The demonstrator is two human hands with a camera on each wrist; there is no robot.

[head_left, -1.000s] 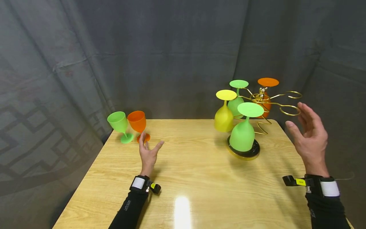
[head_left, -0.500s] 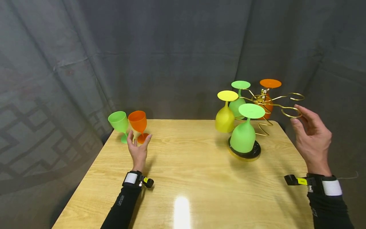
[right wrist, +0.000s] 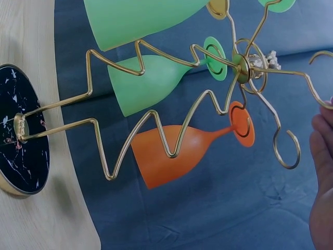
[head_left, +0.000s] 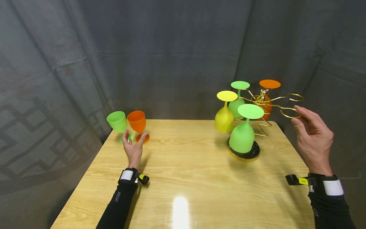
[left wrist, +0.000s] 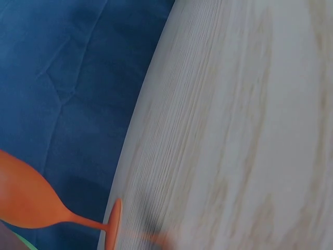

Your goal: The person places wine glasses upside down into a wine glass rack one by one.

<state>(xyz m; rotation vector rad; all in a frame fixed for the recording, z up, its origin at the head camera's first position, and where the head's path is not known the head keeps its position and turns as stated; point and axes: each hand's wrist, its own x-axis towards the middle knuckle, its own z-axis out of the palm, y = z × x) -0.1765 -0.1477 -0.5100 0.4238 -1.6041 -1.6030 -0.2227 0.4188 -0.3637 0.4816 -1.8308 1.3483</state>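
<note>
In the head view, my left hand (head_left: 133, 150) reaches toward two upright goblets at the table's back left, thumb and fingers spread. The orange goblet (head_left: 137, 121) has its foot beside my thumb; the green goblet (head_left: 117, 121) stands left of it, its foot partly covered by my fingers. My right hand (head_left: 314, 140) pinches the outer hook (head_left: 291, 113) of a gold wire wine glass rack (head_left: 260, 100). In the right wrist view, the fingertips (right wrist: 327, 122) are at that hook's end. Goblets hang upside down from the rack: a yellow one (head_left: 224, 119), an orange one (right wrist: 171, 153) and two green ones (head_left: 242, 136).
The rack stands on a round black base (head_left: 251, 152) with a gold rim, at the right of the wooden table (head_left: 183, 165). Another bare hook (head_left: 295, 97) points right, behind the pinched one. A grey curtain (head_left: 171, 60) hangs close behind the table's back edge.
My left hand has moved left, toward the green goblet. My right hand has come up to the rack's hook and taken hold of it. The goblets stay in place.
</note>
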